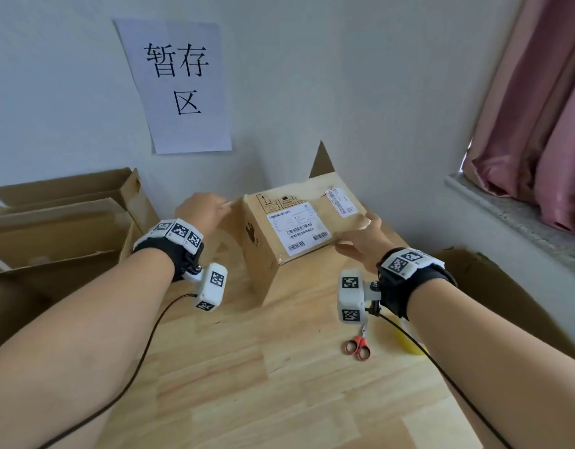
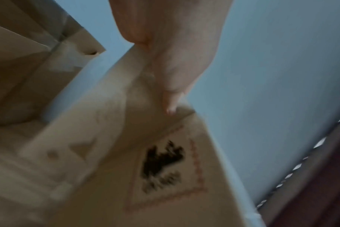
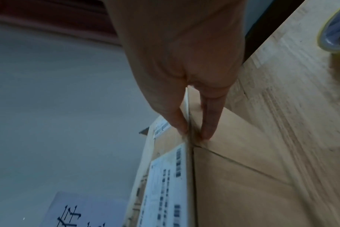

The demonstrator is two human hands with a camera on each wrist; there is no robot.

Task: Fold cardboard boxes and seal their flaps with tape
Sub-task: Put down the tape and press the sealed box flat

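A brown cardboard box (image 1: 295,228) with white shipping labels lies tilted on the wooden table (image 1: 279,384), a side flap (image 1: 229,228) hanging open at its left end. My left hand (image 1: 202,209) grips the top edge of that flap; in the left wrist view the thumb (image 2: 171,106) lies on the flap's near face (image 2: 111,122) and the other fingers are hidden behind it. My right hand (image 1: 360,238) pinches the box's right front edge (image 3: 190,153), thumb on the labelled face and fingers on the plain side. A flap (image 1: 321,160) stands up behind.
Red-handled scissors (image 1: 359,346) and a yellow tape roll (image 1: 409,341), half hidden by my right arm, lie at the right of the table. Open cardboard boxes (image 1: 59,228) stand left. Flat cardboard (image 1: 493,286) leans at the right under the window sill (image 1: 512,215).
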